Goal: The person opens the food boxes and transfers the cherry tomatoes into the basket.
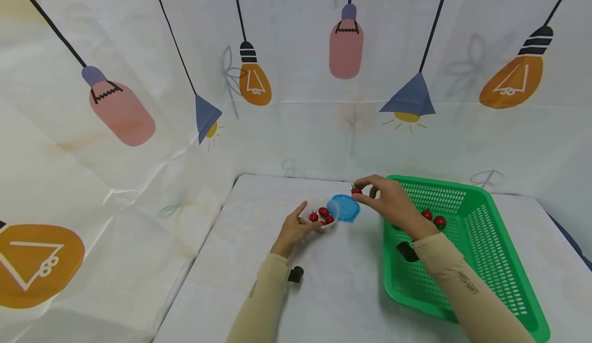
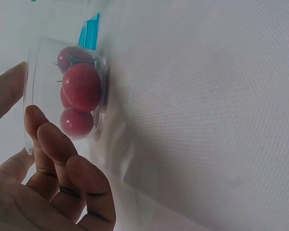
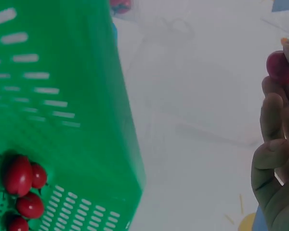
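Note:
Between thumb and fingertips, my right hand (image 1: 388,201) pinches a red cherry tomato (image 1: 356,190) with a green stem, raised above the far part of the table. The right wrist view shows that same tomato (image 3: 280,67) at its right edge. My left hand (image 1: 296,229) holds the rim of a small round clear plastic container (image 2: 45,72), which stands on the table. Several cherry tomatoes (image 2: 82,86) lie inside it. Touching or very near the container is a blue lid (image 1: 347,209), flat on the table.
A large green plastic basket (image 1: 509,260) stands on the right, beneath my right forearm. More cherry tomatoes (image 3: 30,205) lie on its floor. The white-covered table (image 1: 342,291) meets a printed cloth wall (image 1: 296,137) at the back and left.

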